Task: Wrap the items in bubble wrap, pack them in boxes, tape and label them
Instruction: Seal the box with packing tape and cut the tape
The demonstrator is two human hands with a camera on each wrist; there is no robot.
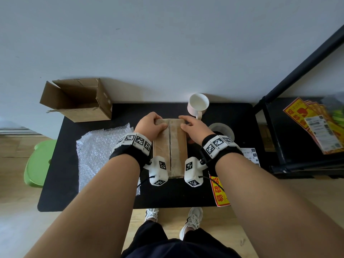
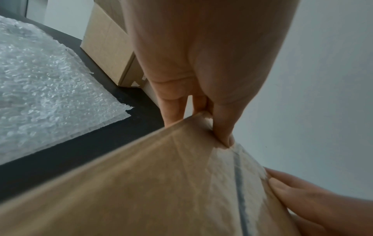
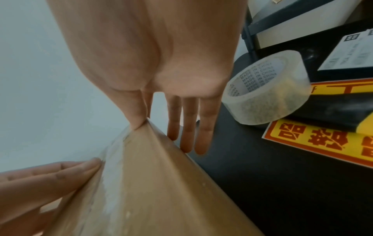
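Both forearms reach out over the black tabletop [image 1: 186,192], each wrist strapped with a marker-covered camera band. Between them lies a closed cardboard box [image 1: 170,148], its two top flaps meeting along a centre seam covered by a strip of clear tape. The left hand [image 1: 149,125] is at the far left corner of the box, thumb lying on the lid and fingers [image 2: 173,110] curled down over the far edge, so it grips the box. The right hand [image 1: 193,126] is at the far right corner, thumb pressed on the lid beside the seam while its fingers [image 3: 187,127] hang straight down past the side of the box; it presses rather than clasps. A sheet of bubble wrap [image 1: 101,151] is spread flat on the tabletop left of the box. Behind it, at the far left corner, an open empty carton [image 1: 78,100] lies tipped on its side. A white mug [image 1: 198,105] stands just beyond the right hand, and a roll of clear tape [image 3: 268,91] sits right of the box, near red-and-yellow stickers [image 3: 322,143] and white printed labels [image 1: 250,154].
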